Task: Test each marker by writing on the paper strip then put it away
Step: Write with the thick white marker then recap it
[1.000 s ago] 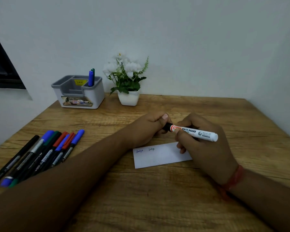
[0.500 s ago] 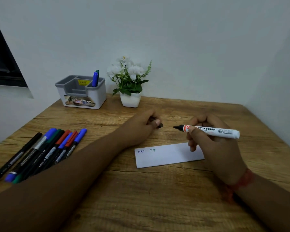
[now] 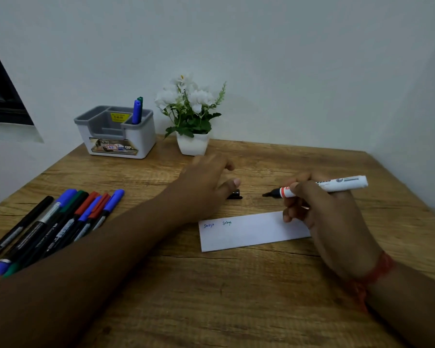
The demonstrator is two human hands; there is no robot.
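I note the spare markers (image 3: pixel 60 222) at nine o'clock on the desk (image 3: pixel 236 297). My left hand (image 3: pixel 204 187) has fingers spread loose above the black cap (image 3: pixel 235 194). The paper strip (image 3: pixel 249 232) lies centre. My right hand (image 3: pixel 319 214) pinches the uncapped whiteboard marker (image 3: pixel 322 187) at three o'clock.

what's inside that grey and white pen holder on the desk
Two capped markers stand in the organiser's right rear compartment: a blue marker with a green marker just behind it. A yellow sticker shows inside. The compartment floors and the markers' lower parts are hidden by its walls.
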